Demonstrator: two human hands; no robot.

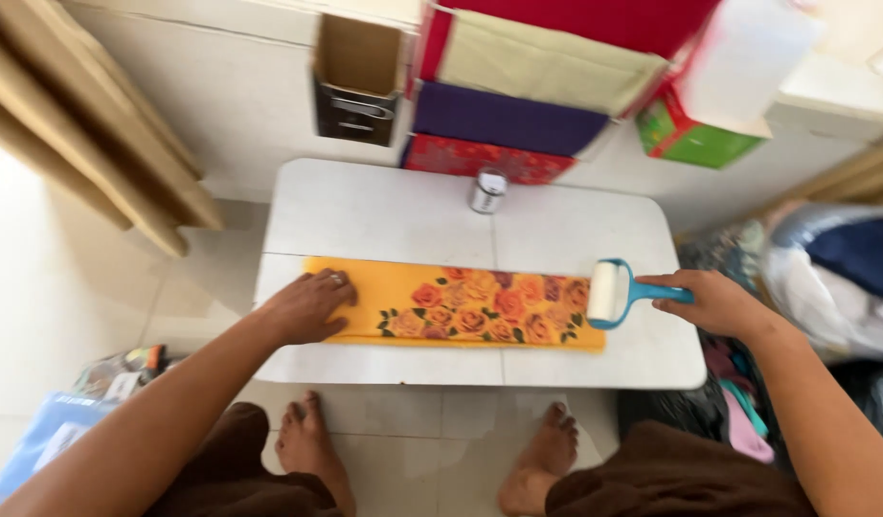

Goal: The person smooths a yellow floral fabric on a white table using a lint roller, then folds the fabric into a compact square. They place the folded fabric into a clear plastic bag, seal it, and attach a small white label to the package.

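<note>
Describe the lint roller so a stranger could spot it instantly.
Start at the white folding table, then follow the long orange floral cloth to its right end. There the lint roller rests, held by the right hand: the only blue-handled tool, with a white drum.

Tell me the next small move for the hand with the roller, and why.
Probably draw the lint roller leftward along the orange floral cloth. The right hand has it at the cloth's right end, while the left hand pins the left end flat on the white table.
</note>
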